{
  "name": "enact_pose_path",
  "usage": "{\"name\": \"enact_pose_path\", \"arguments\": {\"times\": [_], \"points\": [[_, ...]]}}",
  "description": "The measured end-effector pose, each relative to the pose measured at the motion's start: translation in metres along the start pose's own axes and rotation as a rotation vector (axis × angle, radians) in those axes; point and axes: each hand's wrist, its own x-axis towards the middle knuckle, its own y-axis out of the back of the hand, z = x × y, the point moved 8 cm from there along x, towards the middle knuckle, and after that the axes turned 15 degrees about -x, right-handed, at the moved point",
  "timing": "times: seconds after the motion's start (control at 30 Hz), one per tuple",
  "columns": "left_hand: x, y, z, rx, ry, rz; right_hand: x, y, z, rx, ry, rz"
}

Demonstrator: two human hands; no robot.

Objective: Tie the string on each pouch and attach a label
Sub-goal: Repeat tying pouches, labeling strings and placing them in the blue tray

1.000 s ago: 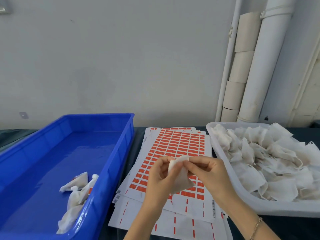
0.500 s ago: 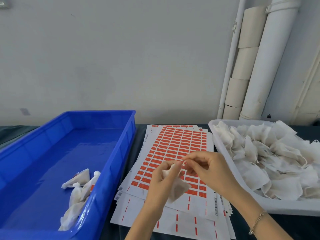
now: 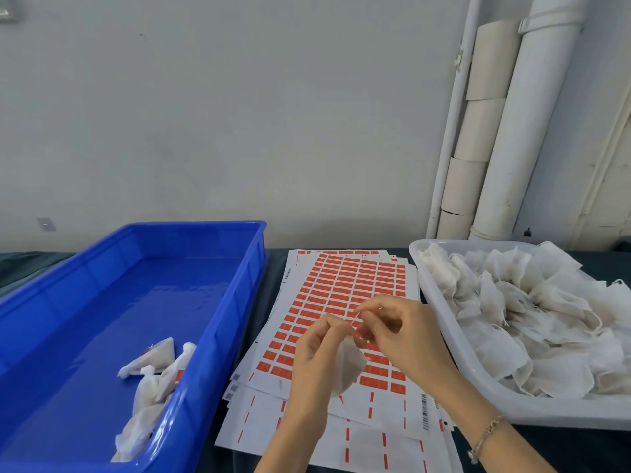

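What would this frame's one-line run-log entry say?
step: tying string | left hand: holds pouch | right hand: pinches string | label: not yet on | blue bin: few pouches | white bin: many

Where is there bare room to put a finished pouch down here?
Most of the blue bin floor is bare, from its far wall down to the few pouches in its near right corner. The white tray is heaped full, and label sheets fill the gap between.

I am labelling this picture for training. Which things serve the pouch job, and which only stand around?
For the job:
pouch in left hand
string pinched by right hand
label sheets
white tray of pouches
blue bin with finished pouches

Standing around:
white pipes
bracelet
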Motion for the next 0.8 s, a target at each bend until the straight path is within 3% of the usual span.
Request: {"name": "enact_pose_path", "arguments": {"times": [0.2, 0.33, 0.47, 0.53, 0.67, 0.8], "points": [[-0.002, -0.010, -0.003, -0.037, 0.033, -0.097, 0.008, -0.001, 0.012, 0.011, -0.057, 0.062], [-0.004, -0.008, -0.019, -0.117, 0.161, -0.046, 0.011, -0.001, 0.014, -0.014, -0.086, 0.113], [-0.005, -0.001, -0.039, -0.128, 0.317, -0.003, 0.014, 0.016, 0.016, 0.014, -0.128, 0.278], [-0.002, 0.005, -0.037, -0.139, 0.270, 0.000, 0.016, 0.023, 0.020, -0.006, -0.132, 0.292], [0.002, 0.013, -0.010, -0.197, 0.020, -0.035, 0.008, 0.005, 0.031, -0.169, -0.118, 0.086], [0.003, 0.011, 0.001, 0.015, -0.138, -0.079, -0.022, -0.024, 0.030, -0.228, -0.080, -0.146]]}}
